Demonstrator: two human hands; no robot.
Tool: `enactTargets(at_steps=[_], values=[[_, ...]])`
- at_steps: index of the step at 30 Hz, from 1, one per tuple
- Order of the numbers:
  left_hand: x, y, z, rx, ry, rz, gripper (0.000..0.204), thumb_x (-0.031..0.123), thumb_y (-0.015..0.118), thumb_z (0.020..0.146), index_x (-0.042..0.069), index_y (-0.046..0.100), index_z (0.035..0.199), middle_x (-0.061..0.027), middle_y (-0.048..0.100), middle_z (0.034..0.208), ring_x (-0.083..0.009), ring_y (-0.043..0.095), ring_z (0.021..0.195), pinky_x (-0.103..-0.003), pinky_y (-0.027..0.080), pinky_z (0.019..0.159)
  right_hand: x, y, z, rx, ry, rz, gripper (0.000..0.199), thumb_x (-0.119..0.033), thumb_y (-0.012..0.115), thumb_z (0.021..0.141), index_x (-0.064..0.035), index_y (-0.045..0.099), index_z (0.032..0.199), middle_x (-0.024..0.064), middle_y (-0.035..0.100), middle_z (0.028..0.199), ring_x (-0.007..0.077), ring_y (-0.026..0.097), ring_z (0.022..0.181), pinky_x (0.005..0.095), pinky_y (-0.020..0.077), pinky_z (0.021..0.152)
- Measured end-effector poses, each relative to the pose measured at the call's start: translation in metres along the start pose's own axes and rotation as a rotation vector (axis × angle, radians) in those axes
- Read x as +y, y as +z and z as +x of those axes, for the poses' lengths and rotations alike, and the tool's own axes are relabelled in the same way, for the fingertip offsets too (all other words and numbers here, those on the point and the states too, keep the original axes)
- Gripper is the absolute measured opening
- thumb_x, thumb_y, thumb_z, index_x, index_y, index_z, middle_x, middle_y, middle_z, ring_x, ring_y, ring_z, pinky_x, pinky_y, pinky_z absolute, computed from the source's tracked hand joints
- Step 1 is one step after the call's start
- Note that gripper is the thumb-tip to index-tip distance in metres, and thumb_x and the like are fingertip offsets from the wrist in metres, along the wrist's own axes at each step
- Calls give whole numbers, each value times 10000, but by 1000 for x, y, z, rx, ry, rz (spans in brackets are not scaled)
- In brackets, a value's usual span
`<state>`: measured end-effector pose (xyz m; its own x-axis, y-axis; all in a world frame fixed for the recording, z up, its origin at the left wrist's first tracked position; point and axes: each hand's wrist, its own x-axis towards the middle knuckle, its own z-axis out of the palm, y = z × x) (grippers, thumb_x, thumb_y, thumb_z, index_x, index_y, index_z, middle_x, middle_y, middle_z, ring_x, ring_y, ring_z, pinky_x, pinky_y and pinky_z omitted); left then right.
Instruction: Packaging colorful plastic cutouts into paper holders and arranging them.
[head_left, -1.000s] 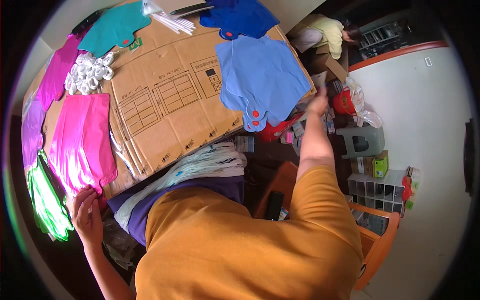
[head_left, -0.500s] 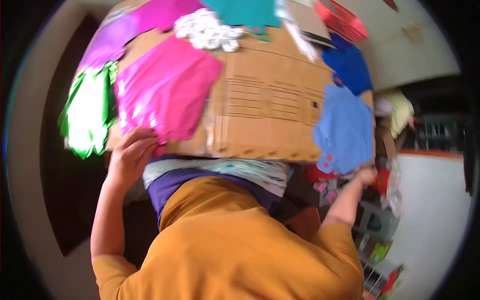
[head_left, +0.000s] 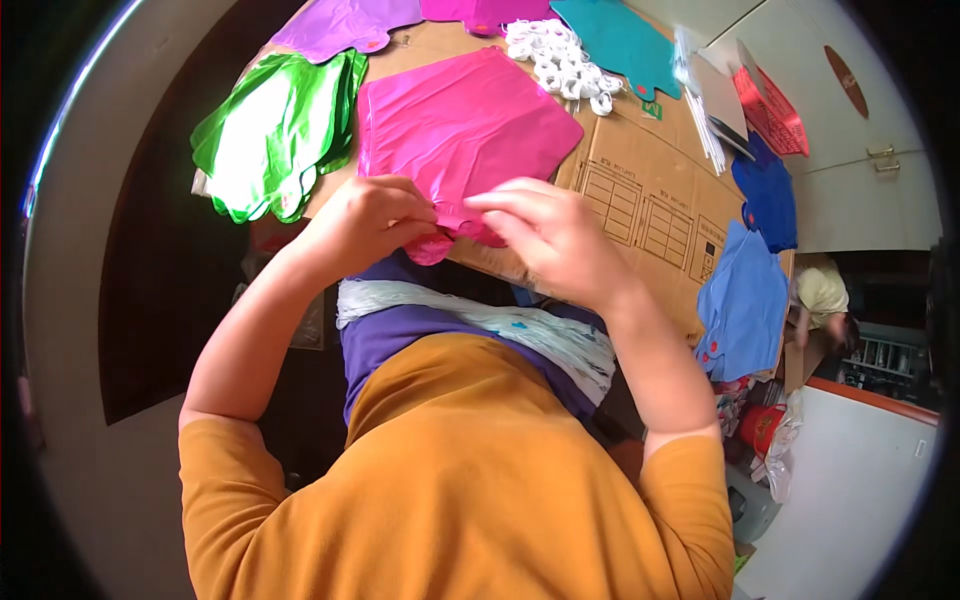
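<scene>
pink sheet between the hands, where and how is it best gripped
Pinch the narrow near end of the pink sheet, probably, coming from the person's side: it tapers there toward the cardboard's near edge, beside the left hand.

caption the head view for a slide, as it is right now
Left hand and right hand at the near edge of shiny pink sheets, beside green sheets on cardboard.

Head-worn fisheye; faces steeply down; hands near
</scene>
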<state>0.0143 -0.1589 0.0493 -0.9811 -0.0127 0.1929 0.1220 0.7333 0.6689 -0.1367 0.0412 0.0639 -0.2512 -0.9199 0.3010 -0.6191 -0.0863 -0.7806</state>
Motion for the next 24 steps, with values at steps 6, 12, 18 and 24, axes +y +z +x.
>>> enactTargets(at_steps=[6, 12, 18, 24], values=[[-9, -10, 22, -142, -414, -225, 120, 30, 747, 756, -13, 715, 864, -80, 705, 813, -134, 659, 736, -264, 528, 686, 13, 4, 36, -357, 614, 347, 186, -97, 624, 907, -9, 694, 1055, 87, 642, 945, 163, 623, 864, 280, 496, 766], [-11, -14, 30, -157, -509, -534, 113, 9, 699, 826, -20, 700, 935, -85, 703, 859, -132, 658, 758, -257, 525, 681, 28, 35, 24, -24, 304, -44, 177, -132, 656, 834, -16, 714, 954, 176, 671, 793, 205, 675, 763, 348, 512, 726], [1, -1, 9, 371, 569, 554, 208, 48, 710, 712, 39, 709, 920, -60, 602, 884, -214, 603, 801, -334, 486, 678, 42, 38, 31, 73, 590, 183, 180, -166, 771, 767, -8, 705, 824, 119, 677, 691, 160, 646, 628, 340, 508, 592], [2, 8, 5, 104, 211, 601, 345, 250, 727, 753, 66, 679, 1041, -63, 622, 995, -238, 601, 940, -399, 444, 853, 33, 18, 48, 29, 724, 616, 207, -149, 703, 873, 12, 661, 995, 26, 646, 791, 117, 541, 549, 278, 466, 508]])
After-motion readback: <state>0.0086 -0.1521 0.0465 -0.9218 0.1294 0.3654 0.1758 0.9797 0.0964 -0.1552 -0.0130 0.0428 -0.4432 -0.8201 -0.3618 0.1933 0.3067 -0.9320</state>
